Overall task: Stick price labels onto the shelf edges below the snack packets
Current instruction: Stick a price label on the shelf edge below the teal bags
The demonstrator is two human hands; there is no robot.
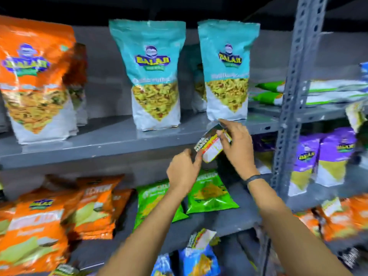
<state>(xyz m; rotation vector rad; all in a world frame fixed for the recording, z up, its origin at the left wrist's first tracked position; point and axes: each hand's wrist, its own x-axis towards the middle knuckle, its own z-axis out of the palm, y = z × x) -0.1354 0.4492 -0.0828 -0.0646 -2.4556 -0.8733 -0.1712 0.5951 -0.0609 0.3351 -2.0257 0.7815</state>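
Observation:
A price label (211,149), white with red and yellow print, is held tilted against the front edge of the grey shelf (99,152), just below the right teal snack packet (227,70). My left hand (184,170) pinches its lower left corner. My right hand (237,144) grips its upper right end with fingers curled over it. A second teal packet (154,76) stands to the left, and a large orange packet (33,80) at the far left.
A perforated grey upright (292,96) divides the shelving on the right, with purple packets (322,156) beyond it. Orange (59,212) and green packets (209,192) lie on the lower shelf. Another label (201,239) sticks on a lower shelf edge above blue packets (199,259).

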